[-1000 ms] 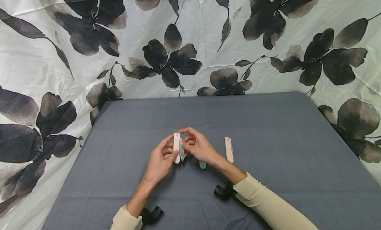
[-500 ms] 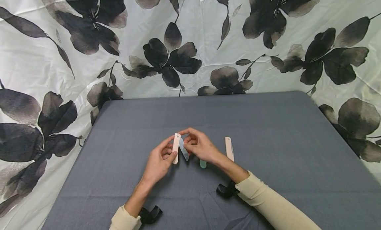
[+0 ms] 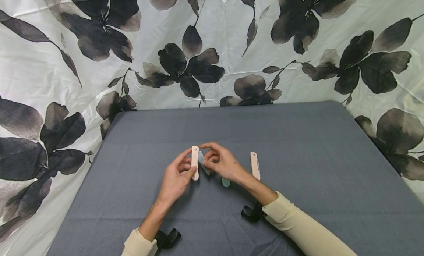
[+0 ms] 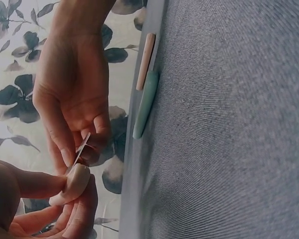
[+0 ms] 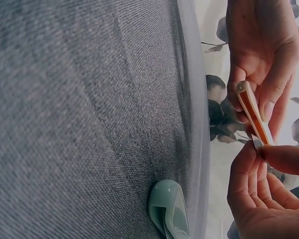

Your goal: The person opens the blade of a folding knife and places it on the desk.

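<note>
A folding knife with a pale pink handle (image 3: 195, 163) is held up over the table between both hands. My left hand (image 3: 175, 180) grips the handle between thumb and fingers, its pivot end pointing away from me. The blade (image 3: 201, 157) stands partly swung out of the handle at a narrow angle. My right hand (image 3: 225, 164) pinches this blade between thumb and fingers. In the right wrist view, the handle's slot (image 5: 254, 112) shows orange inside, and the blade tip (image 5: 257, 146) pokes out between the right fingertips.
A second pale pink folding knife (image 3: 254, 166) lies on the grey cloth-covered table (image 3: 298, 145), right of the hands. A green-handled knife (image 4: 147, 104) lies nearer, mostly hidden under the right wrist in the head view. A floral curtain (image 3: 232, 35) hangs behind.
The blade has swung outward from close beside the handle to a narrow angle, in the right fingers' pinch. Since half a second ago, the knife has shifted slightly up and left in view.
</note>
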Motion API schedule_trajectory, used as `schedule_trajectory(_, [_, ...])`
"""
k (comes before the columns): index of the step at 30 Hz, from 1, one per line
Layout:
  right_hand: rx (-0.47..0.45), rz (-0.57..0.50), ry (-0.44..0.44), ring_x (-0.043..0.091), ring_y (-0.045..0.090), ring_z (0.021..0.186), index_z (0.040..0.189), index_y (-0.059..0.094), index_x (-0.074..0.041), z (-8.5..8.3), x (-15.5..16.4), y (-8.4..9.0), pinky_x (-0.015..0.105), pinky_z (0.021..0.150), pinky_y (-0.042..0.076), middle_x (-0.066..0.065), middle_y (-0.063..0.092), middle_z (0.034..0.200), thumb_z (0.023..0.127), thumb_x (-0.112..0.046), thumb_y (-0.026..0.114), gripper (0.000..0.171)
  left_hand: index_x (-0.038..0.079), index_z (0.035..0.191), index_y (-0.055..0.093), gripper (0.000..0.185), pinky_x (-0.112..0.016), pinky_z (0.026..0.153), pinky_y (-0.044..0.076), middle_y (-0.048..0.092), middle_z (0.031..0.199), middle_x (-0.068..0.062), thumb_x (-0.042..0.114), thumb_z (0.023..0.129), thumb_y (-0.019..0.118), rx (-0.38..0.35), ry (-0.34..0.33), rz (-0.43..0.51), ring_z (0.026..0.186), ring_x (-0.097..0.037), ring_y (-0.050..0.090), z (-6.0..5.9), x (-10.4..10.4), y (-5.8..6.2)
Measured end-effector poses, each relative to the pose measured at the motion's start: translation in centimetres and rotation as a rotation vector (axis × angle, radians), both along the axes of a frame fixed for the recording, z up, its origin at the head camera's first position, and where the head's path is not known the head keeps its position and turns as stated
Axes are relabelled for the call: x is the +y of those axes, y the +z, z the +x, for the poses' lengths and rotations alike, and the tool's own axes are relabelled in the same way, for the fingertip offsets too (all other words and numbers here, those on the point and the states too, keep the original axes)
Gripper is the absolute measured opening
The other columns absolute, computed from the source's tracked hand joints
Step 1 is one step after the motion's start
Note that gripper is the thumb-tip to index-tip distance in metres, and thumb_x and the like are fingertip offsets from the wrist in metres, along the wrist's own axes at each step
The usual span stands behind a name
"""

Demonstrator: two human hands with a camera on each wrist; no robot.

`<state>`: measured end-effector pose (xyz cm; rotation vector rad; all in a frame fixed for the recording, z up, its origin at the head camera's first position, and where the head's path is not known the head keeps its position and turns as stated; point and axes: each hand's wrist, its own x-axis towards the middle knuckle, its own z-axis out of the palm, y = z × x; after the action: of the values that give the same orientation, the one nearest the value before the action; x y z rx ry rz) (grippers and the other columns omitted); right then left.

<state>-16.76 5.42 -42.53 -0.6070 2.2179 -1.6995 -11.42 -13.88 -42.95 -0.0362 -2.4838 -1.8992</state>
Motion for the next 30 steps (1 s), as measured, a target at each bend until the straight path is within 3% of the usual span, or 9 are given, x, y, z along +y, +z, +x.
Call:
schedule_trajectory(7, [-0.029, -0.014, -0.02, 0.019, 0.067, 0.077, 0.13, 0.06, -0.002, 0.2, 0.0, -0.1, 0.046, 0.073, 0.058, 0.019, 0.07, 0.101, 0.099, -0.002, 0.067, 0.032, 0.014, 0.152, 0.054, 0.065, -0.018, 0.072, 0.056, 0.066, 0.119, -0.02, -0.005, 0.092, 0.072, -0.008, 0.007, 0.003, 0.09, -0.016, 0.069, 0.0, -0.1, 0.0])
schedule_trajectory(15, [0.0, -0.013, -0.047, 0.02, 0.069, 0.082, 0.122, 0.068, -0.001, 0.2, 0.3, -0.2, 0.028, 0.071, 0.057, 0.019, 0.07, 0.102, 0.096, 0.0, 0.07, 0.026, 0.015, 0.151, 0.056, 0.065, -0.017, 0.072, 0.056, 0.067, 0.12, -0.02, -0.007, 0.091, 0.071, -0.015, -0.007, -0.001, 0.09, -0.016, 0.068, 0.0, -0.4, -0.1])
schedule_trajectory(30, [0.082, 0.033, -0.04, 0.015, 0.068, 0.085, 0.119, 0.073, -0.004, 0.4, 1.4, -0.8, 0.024, 0.073, 0.055, 0.017, 0.072, 0.101, 0.095, -0.001, 0.071, 0.024, 0.016, 0.151, 0.056, 0.064, -0.02, 0.07, 0.056, 0.068, 0.12, -0.021, -0.007, 0.092, 0.068, 0.004, -0.025, -0.027, 0.087, -0.014, 0.067, 1.0, 0.1, -0.6])
